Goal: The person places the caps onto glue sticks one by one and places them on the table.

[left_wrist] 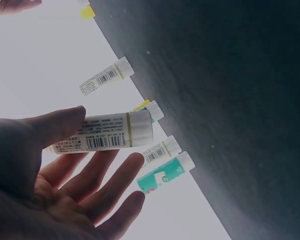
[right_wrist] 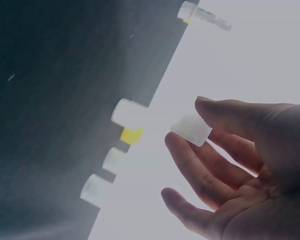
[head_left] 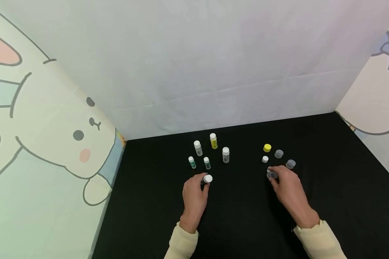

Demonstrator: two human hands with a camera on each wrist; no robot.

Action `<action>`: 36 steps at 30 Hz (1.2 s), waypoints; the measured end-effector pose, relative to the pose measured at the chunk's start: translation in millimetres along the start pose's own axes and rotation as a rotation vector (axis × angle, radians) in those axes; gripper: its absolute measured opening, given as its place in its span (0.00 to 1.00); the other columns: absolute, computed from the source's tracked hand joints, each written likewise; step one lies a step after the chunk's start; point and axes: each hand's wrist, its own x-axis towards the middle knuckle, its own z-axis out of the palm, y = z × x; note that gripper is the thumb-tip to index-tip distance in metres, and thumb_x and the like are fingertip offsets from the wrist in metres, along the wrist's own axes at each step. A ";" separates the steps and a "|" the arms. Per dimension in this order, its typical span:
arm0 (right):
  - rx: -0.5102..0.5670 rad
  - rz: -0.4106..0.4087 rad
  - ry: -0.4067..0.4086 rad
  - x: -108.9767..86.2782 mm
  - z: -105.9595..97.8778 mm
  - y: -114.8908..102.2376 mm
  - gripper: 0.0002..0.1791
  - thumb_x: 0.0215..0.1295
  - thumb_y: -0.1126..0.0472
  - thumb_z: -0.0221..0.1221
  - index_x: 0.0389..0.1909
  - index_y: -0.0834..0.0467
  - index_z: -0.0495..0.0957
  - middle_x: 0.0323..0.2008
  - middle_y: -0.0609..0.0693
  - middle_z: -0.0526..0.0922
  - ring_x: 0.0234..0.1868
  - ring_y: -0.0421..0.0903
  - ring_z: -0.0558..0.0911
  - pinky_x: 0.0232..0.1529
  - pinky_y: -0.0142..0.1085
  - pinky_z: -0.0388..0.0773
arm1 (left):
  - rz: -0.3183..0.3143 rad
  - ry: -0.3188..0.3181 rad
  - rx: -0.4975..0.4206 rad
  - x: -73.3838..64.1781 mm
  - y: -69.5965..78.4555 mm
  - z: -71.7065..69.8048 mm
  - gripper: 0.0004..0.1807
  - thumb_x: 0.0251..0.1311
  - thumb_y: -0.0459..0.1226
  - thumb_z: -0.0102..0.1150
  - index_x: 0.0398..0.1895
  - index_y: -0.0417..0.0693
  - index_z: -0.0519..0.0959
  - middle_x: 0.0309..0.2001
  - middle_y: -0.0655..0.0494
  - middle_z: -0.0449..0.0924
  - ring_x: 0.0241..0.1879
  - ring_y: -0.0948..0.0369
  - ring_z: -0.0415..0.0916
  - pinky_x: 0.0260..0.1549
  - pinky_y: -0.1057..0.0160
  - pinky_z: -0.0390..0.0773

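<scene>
My left hand grips a small bottle with a white cap between thumb and fingers, its other fingers spread beneath. Printed text and a barcode cover its label in the left wrist view. My right hand pinches a small ribbed cap between thumb and index finger; from above this cap looks greyish and translucent. Beyond that hand lie a yellow cap, a white cap, and two translucent caps, one farther back and the other to the right.
Past the left hand stand two small green-labelled bottles, two taller white-capped bottles and a yellow bottle. Black cloth covers the table. A pale wall rises behind, with cartoon-printed panels at both sides.
</scene>
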 end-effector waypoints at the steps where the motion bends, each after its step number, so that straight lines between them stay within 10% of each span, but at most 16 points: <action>1: 0.004 -0.003 0.003 -0.1 0.1 -3.1 0.15 0.60 0.77 0.69 0.48 0.69 0.84 0.44 0.65 0.86 0.44 0.63 0.85 0.47 0.62 0.80 | 0.010 0.011 0.007 -0.4 0.6 -0.1 0.16 0.57 0.29 0.77 0.48 0.47 0.88 0.47 0.53 0.90 0.47 0.54 0.87 0.54 0.45 0.82; 25: 0.089 -0.233 -0.025 -3.0 20.3 -54.8 0.20 0.53 0.79 0.73 0.46 0.60 0.86 0.44 0.51 0.88 0.44 0.47 0.85 0.45 0.49 0.84 | 0.093 0.042 0.124 -13.1 11.3 3.3 0.19 0.53 0.29 0.80 0.49 0.48 0.88 0.50 0.55 0.89 0.54 0.55 0.84 0.63 0.41 0.77; 36: 0.149 -0.337 -0.007 -5.5 26.8 -70.1 0.24 0.49 0.82 0.75 0.46 0.60 0.86 0.45 0.50 0.89 0.47 0.50 0.87 0.62 0.65 0.77 | 0.104 0.028 0.152 -14.3 16.2 4.5 0.19 0.53 0.30 0.81 0.48 0.48 0.89 0.49 0.55 0.89 0.54 0.55 0.84 0.63 0.42 0.77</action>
